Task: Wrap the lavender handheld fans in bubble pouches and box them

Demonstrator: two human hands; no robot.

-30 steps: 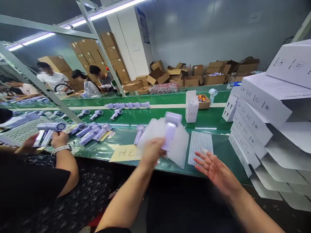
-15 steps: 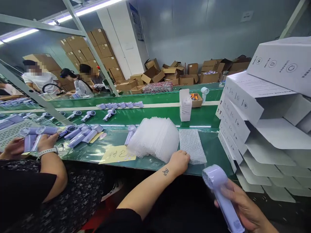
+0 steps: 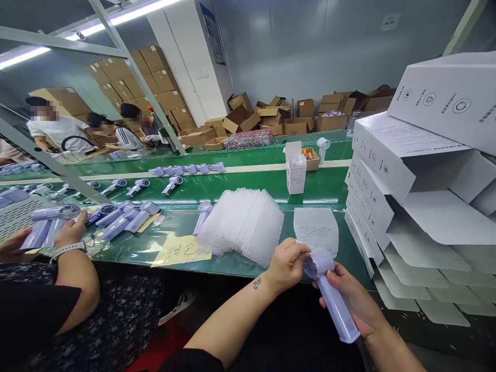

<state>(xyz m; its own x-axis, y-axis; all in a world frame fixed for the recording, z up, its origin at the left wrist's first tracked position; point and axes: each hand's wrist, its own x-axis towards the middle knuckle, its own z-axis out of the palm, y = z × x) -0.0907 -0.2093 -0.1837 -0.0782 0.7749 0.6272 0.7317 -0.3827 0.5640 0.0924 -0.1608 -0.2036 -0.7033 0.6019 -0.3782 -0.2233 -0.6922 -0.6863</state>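
My right hand (image 3: 352, 294) grips a lilac handheld fan (image 3: 335, 299) by its handle, the round head tilted up toward the bench edge. Pinched in my left hand (image 3: 289, 263) is the near edge of a bubble-wrap bag (image 3: 316, 227), which lies partly on the green bench. The fan's head touches or sits just at the bag's near end; whether it is inside the opening I cannot tell. Left of the bag fans out a thick stack of bubble-wrap bags (image 3: 244, 225). Another lilac fan (image 3: 202, 217) lies behind that stack's left side.
White folded boxes (image 3: 382, 191) are piled high at the right. An upright open white box (image 3: 296, 173) stands beyond the bag. A yellow handwritten note (image 3: 180, 251) lies at the bench edge. To the left, a co-worker's hands (image 3: 72, 230) hold lilac fans near a heap of more.
My right hand has brought the fan up and left to the bag's near end. My left hand has lifted that edge, and the bag has shifted slightly right.
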